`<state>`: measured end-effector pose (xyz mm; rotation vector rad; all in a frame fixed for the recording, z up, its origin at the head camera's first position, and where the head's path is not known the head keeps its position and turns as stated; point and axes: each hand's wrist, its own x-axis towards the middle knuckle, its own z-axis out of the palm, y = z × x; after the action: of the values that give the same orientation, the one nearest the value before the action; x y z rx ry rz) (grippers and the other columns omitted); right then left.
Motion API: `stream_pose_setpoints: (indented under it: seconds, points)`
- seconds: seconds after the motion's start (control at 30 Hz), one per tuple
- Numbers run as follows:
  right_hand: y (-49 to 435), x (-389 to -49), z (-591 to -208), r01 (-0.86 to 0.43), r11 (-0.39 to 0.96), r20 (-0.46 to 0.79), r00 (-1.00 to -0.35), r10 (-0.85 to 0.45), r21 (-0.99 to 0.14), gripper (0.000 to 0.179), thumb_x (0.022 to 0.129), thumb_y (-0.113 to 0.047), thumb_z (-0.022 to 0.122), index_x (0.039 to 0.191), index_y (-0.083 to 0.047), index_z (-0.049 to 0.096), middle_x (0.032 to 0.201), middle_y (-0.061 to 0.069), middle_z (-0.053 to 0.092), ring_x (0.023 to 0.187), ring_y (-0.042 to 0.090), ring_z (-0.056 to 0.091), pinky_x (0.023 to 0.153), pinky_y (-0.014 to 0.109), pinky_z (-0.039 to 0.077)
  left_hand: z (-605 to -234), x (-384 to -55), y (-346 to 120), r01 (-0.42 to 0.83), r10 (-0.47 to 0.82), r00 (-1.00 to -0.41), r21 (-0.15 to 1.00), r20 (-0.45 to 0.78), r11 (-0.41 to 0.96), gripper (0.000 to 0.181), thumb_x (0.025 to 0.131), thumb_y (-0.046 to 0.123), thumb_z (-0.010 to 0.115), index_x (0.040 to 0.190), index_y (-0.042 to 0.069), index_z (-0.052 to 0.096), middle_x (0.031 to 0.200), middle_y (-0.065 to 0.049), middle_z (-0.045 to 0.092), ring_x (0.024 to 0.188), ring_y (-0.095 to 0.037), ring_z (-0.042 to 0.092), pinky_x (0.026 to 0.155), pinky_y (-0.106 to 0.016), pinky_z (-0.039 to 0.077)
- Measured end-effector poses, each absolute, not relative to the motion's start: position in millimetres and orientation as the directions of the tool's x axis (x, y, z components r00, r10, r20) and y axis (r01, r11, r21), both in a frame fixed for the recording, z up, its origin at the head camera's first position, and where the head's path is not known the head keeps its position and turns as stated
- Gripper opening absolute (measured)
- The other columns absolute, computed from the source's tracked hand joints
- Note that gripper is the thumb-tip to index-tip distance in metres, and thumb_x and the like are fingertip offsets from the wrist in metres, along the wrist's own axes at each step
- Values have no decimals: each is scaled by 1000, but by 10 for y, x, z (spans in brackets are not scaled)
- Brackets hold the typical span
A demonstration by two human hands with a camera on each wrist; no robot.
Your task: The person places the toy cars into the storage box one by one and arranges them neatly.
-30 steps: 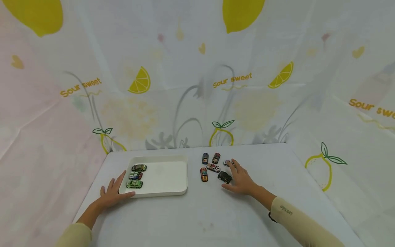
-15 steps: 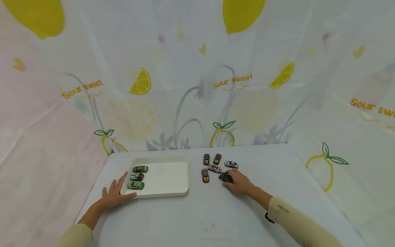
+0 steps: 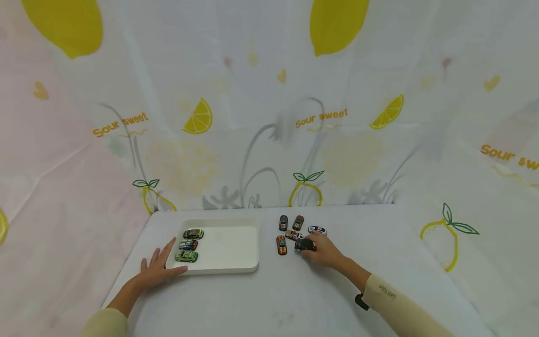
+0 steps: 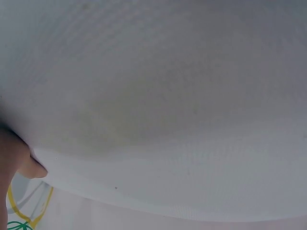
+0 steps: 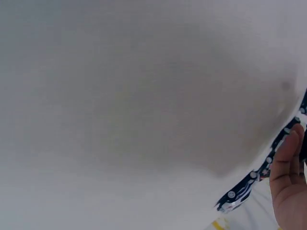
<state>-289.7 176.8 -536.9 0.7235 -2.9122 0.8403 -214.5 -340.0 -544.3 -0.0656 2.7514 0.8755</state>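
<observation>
A black toy car (image 3: 303, 245) is pinched between the thumb and fingers of my right hand (image 3: 325, 252), among the loose toy cars right of the tray. Just beyond that hand lies a white-and-blue toy car (image 3: 317, 230); the right wrist view catches cars at its right edge beside the fingers. With fingers spread, my left hand (image 3: 155, 272) touches the near left corner of a white tray (image 3: 231, 245). Inside the tray, along its left side, sit a camouflage-patterned car (image 3: 193, 233), a blue-white-green car (image 3: 188, 245) and a light green car (image 3: 186, 256).
Close to the black car are an orange car (image 3: 281, 245) and a white-and-red car (image 3: 293, 235). Behind them stand a blue car (image 3: 283, 223) and a dark red car (image 3: 298, 223). White cloth covers the table (image 3: 236, 304); lemon-printed curtains (image 3: 261, 140) surround it.
My right hand has come down from over the white-and-blue car, taken hold of the black car and shifted it slightly left. The left hand stays at the tray; the head view has tilted slightly.
</observation>
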Motion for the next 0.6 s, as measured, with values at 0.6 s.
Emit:
stream_pose_setpoints:
  seconds: [0.6]
  points:
    - [1361,-2902,-5134,-484,638,189,-860,-475,-599,40,84,-22,79,118,-4,69,111,14,64,98,25,60,81,40,52,-5480,-2150,-3384,-145,12,-965,568,-264,810,113,83,59,67,159,14,-4,161,-30,0,144,-57,-13,104,-75,-22]
